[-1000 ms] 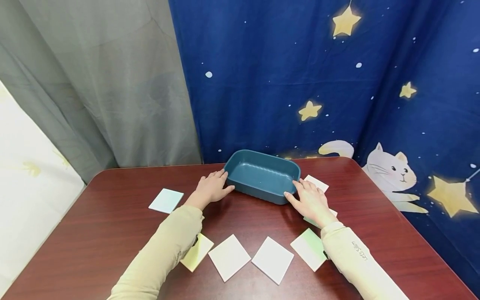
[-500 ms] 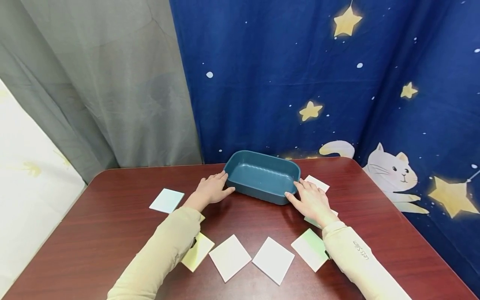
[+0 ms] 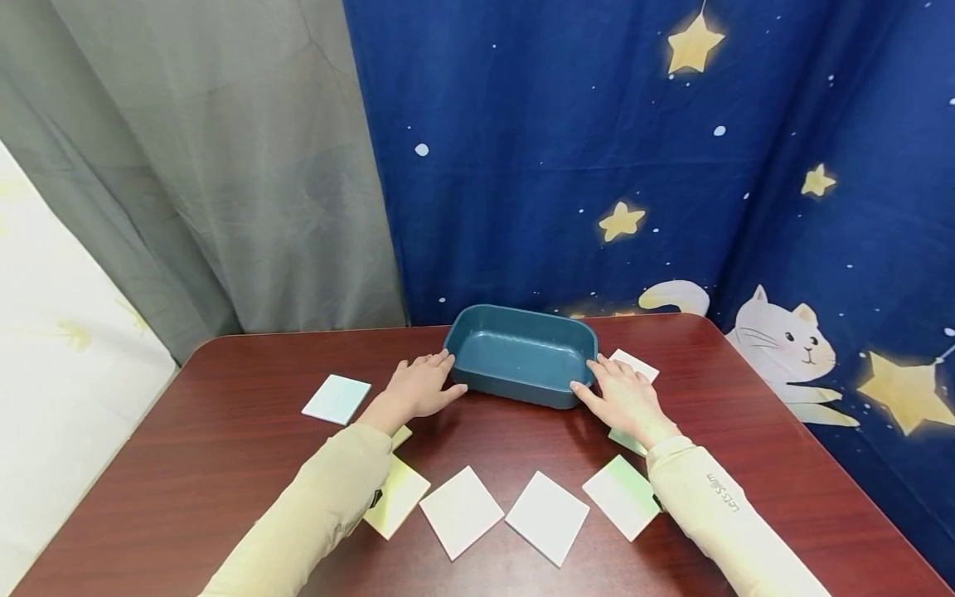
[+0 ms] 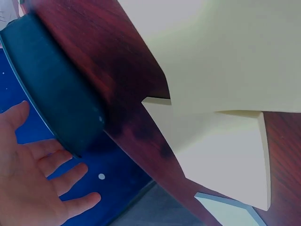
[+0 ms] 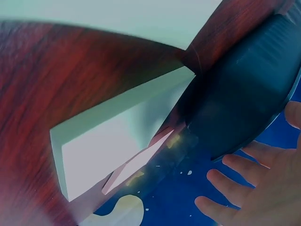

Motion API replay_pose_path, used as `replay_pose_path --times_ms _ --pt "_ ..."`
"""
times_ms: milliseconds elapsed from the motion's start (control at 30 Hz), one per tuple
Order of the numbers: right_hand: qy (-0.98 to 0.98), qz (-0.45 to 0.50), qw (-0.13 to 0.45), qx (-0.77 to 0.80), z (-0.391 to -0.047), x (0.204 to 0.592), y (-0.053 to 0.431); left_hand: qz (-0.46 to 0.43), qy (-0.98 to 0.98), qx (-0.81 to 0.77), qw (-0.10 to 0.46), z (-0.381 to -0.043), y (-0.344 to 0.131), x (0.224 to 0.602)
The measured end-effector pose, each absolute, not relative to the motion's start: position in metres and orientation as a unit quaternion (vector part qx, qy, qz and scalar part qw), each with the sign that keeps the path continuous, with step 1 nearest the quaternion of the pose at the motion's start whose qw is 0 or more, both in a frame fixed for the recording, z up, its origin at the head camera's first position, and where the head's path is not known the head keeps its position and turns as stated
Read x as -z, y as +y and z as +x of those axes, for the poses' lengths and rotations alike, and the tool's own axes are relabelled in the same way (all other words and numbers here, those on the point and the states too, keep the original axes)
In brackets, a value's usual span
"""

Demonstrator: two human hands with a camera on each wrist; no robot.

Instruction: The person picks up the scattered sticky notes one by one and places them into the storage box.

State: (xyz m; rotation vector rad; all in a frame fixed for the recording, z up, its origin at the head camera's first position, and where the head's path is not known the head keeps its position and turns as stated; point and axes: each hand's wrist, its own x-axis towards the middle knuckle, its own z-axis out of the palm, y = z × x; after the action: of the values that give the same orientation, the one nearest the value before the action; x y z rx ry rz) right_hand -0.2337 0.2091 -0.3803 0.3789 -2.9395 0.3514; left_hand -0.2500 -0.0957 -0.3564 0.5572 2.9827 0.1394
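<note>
A dark teal rectangular bin with rounded corners stands near the table's back edge, its inside bare. My left hand is at its left end, fingertips at the rim and thumb by the front wall. At the right end, my right hand touches the rim with extended fingers, thumb at the front corner. In the left wrist view the fingers of the left hand are spread and loosely bent beside the bin. Likewise, the right wrist view has the right hand with relaxed fingers at the bin's edge.
Square paper pads form an arc on the brown table: light blue, yellow, cream, white, and green-and-white. Another pad lies behind the right hand. Sleeves cover parts of some pads. Curtains hang behind.
The bin has shifted slightly left and nearer, with both hands staying at its ends. The head view has drifted a little. The pads lie as before.
</note>
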Motion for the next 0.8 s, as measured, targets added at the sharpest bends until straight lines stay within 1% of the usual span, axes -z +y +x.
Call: replay_pose_path --times_ms 267,467,800 --pt "-0.975 0.161 0.079 -0.129 -0.239 0.382 0.214 0.188 0.981 -0.034 0.04 -0.24 -0.098 0.357" --pt "-0.971 0.179 0.069 -0.142 -0.241 0.381 0.216 0.189 0.981 -0.019 0.035 -0.233 -0.1 0.358" --pt "-0.967 0.199 0.055 -0.149 -0.243 0.379 0.218 0.201 0.98 0.002 0.006 -0.219 -0.102 0.361"
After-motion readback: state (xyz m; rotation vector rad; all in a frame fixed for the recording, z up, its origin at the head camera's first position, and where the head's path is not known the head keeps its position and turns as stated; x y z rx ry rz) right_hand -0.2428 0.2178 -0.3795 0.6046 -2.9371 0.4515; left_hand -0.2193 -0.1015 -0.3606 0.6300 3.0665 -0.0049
